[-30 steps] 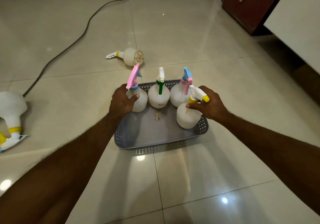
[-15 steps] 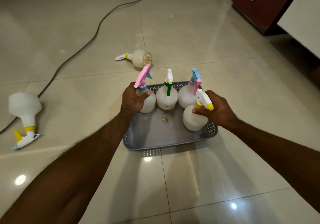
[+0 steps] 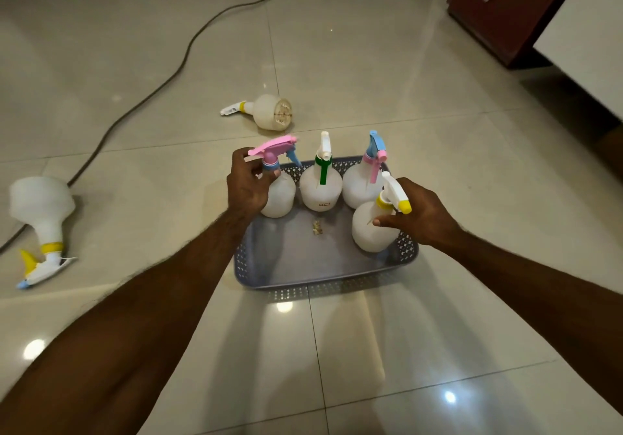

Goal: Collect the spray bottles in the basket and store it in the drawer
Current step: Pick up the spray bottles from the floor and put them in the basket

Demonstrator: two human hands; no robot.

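Up close, the left hand (image 3: 247,187) curls its fingers around the neck of the pink-topped bottle (image 3: 277,183), thumb and fingertips pinching just under the glossy pink trigger head with its small blue nozzle. That bottle is a round, milky translucent plastic bulb standing upright in the far-left corner of the basket (image 3: 323,283). The right hand (image 3: 421,214) wraps the yellow-collared bottle (image 3: 372,229) from its right side, thumb pressed across the frosted bulb below a white trigger with a yellow nozzle tip; this bottle stands upright against the basket's right wall. Both forearms reach forward and down from the bottom corners, wrists fairly straight.

Between the two held bottles, along the far wall, stand a green-triggered bottle (image 3: 320,187) and a blue-and-pink-topped bottle (image 3: 362,181), touching or nearly touching one another. The basket is a shallow grey plastic rectangle with perforated lattice walls and a smooth floor bearing a small tan scrap (image 3: 317,227).

Beyond the basket, a bottle with a yellow collar (image 3: 269,112) lies on its side on the shiny cream tile floor (image 3: 438,333). Well to the left lies another toppled bottle (image 3: 42,219), yellow-collared. A dark cable (image 3: 168,77) snakes across the tiles, and a reddish wooden cabinet (image 3: 509,3) stands at the far right.
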